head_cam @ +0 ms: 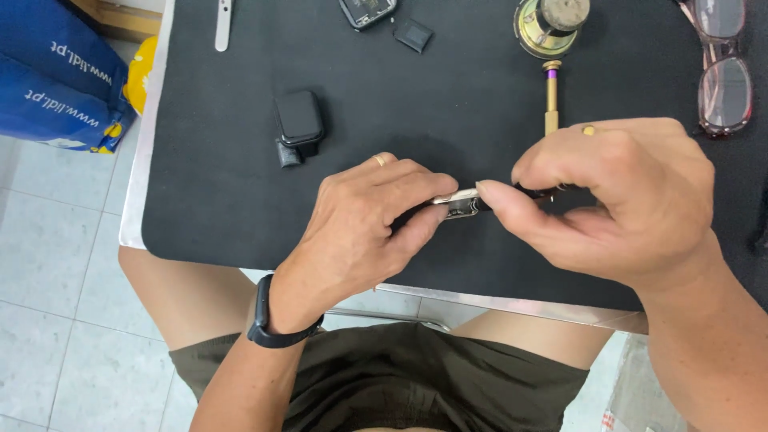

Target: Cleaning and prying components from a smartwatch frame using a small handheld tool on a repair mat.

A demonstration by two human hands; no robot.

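Observation:
My left hand (pixel 364 228) and my right hand (pixel 616 196) meet over the black mat (pixel 448 96), both pinching a small silver and black clasp-like part (pixel 462 202) between thumb and fingers. Most of that part is hidden by my fingers. My left hand wears a gold ring, and a black band sits on that wrist. A gold ring also shows on my right hand.
A black smartwatch body (pixel 298 124) lies left of centre. At the far edge lie an opened device (pixel 366 11), a small black square piece (pixel 413 34), a round brass-coloured tool (pixel 552 26) and a brass rod (pixel 551 94). Glasses (pixel 724 68) lie right. Blue bags (pixel 56 76) sit on the tiled floor.

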